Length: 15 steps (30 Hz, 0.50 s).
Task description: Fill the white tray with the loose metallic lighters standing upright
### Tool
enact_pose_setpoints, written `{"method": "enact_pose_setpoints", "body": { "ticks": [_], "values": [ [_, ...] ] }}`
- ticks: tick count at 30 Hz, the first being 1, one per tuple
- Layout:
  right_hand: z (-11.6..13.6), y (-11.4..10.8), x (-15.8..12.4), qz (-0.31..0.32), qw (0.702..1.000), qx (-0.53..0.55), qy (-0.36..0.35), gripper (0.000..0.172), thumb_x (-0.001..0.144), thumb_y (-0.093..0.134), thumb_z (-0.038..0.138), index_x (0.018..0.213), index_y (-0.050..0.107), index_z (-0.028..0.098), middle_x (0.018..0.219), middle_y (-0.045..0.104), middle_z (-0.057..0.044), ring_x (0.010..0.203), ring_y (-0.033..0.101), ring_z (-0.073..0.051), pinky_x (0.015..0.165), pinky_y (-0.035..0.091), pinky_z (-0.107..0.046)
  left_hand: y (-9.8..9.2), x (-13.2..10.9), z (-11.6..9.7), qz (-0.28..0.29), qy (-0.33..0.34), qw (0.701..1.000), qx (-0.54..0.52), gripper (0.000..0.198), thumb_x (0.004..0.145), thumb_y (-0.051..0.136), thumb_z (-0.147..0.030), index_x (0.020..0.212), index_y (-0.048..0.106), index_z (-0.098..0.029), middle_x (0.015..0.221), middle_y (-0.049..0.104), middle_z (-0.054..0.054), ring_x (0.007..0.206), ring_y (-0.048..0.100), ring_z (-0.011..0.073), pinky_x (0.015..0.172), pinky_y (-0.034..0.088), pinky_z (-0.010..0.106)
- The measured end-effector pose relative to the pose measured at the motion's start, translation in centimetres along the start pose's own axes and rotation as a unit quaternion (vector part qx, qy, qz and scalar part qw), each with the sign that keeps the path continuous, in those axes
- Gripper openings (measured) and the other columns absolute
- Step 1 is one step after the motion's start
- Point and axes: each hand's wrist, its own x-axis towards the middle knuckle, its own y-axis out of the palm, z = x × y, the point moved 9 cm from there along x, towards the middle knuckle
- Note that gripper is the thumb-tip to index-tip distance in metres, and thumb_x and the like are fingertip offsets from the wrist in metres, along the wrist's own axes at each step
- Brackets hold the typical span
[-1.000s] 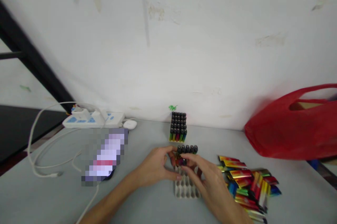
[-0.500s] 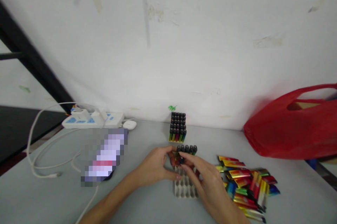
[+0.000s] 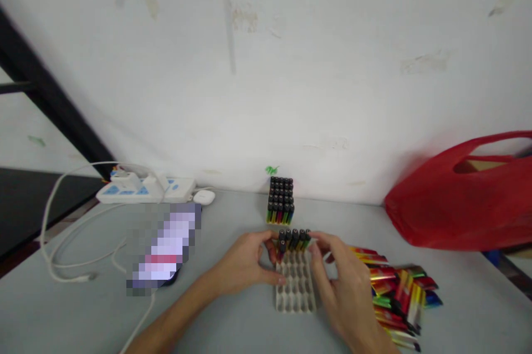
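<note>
A pale tray (image 3: 296,287) with rows of small hollows lies in front of me. Several slim, shiny coloured tubes with black tops (image 3: 295,236) stand upright in its far row, and one more black-topped tube (image 3: 282,247) stands in front of them at the left. My left hand (image 3: 253,262) curls round the tray's left edge, its thumb on the rim and its fingertips beside the front tube. On the right, my right hand (image 3: 338,282) holds nothing; its thumb and fingers are apart beside the tray's right edge, near the end tube.
A full block of black-topped tubes (image 3: 280,199) stands by the wall. Loose shiny tubes (image 3: 399,296) are piled at the right, below a red bag (image 3: 461,204). At left are a phone (image 3: 170,249), a power strip (image 3: 145,190), a white case (image 3: 204,197) and white cables (image 3: 52,221).
My right hand has let go of the front-left tube and moved right, uncovering more of the tray. The tube now stands upright in the tray. My left hand has stayed in place.
</note>
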Motion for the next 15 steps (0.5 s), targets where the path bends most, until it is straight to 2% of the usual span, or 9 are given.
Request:
{"method": "enact_pose_setpoints", "body": {
  "ticks": [1, 3, 5, 7, 10, 15],
  "values": [
    [-0.6, -0.5, 0.2, -0.018, 0.998, -0.052, 0.022, 0.025, 0.112, 0.053, 0.033, 0.128, 0.067, 0.022, 0.102, 0.079, -0.008, 0.087, 0.076, -0.026, 0.083, 0.059, -0.039, 0.0, 0.0, 0.0, 0.004, -0.006, 1.0, 0.0, 0.052, 0.064, 0.104, -0.038, 0.103, 0.078, -0.015, 0.091, 0.074, -0.001, 0.065, 0.046, 0.0112, 0.059, 0.031, 0.025],
    [-1.7, -1.1, 0.6, -0.015, 0.981, -0.183, 0.061, 0.03, 0.11, 0.052, 0.037, 0.13, 0.066, 0.018, 0.11, 0.079, -0.016, 0.094, 0.076, -0.034, 0.086, 0.056, -0.047, 0.1, -0.1, 0.0, 0.009, -0.015, 1.0, -0.001, 0.055, 0.064, 0.104, -0.039, 0.106, 0.078, -0.015, 0.092, 0.075, -0.002, 0.063, 0.043, 0.01, 0.058, 0.03, 0.025],
    [-2.9, -1.0, 0.9, 0.029, 0.942, -0.323, 0.085, 0.034, 0.108, 0.054, 0.037, 0.129, 0.067, 0.014, 0.117, 0.077, -0.024, 0.095, 0.076, -0.04, 0.088, 0.053, -0.052, 0.1, -0.1, 0.1, 0.012, -0.022, 1.0, -0.002, 0.055, 0.064, 0.104, -0.04, 0.106, 0.078, -0.015, 0.094, 0.074, -0.002, 0.062, 0.041, 0.0092, 0.057, 0.028, 0.025],
    [-4.0, -0.9, 0.7, 0.077, 0.898, -0.422, 0.097, 0.034, 0.107, 0.055, 0.039, 0.122, 0.07, 0.012, 0.11, 0.077, -0.027, 0.09, 0.077, -0.043, 0.091, 0.05, -0.056, 0.1, -0.1, 0.2, 0.014, -0.024, 1.0, -0.002, 0.054, 0.064, 0.104, -0.04, 0.105, 0.078, -0.015, 0.094, 0.074, -0.002, 0.063, 0.039, 0.0087, 0.056, 0.028, 0.025],
    [-5.1, -0.6, 0.1, 0.124, 0.869, -0.468, 0.099, 0.038, 0.108, 0.055, 0.045, 0.116, 0.072, 0.012, 0.09, 0.077, -0.022, 0.083, 0.078, -0.044, 0.1, 0.046, -0.061, 0.2, -0.1, 0.4, 0.016, -0.026, 1.0, -0.002, 0.055, 0.065, 0.103, -0.04, 0.106, 0.077, -0.015, 0.094, 0.074, -0.001, 0.063, 0.04, 0.0088, 0.056, 0.027, 0.024],
    [-5.3, 0.0, -0.5, 0.133, 0.878, -0.451, 0.093, 0.044, 0.108, 0.056, 0.046, 0.13, 0.07, 0.011, 0.089, 0.079, -0.021, 0.082, 0.078, -0.042, 0.105, 0.043, -0.063, 0.2, -0.1, 0.6, 0.02, -0.033, 0.999, -0.006, 0.059, 0.065, 0.103, -0.04, 0.11, 0.076, -0.014, 0.096, 0.076, 0.0, 0.062, 0.04, 0.0085, 0.054, 0.026, 0.024]
  ]
}}
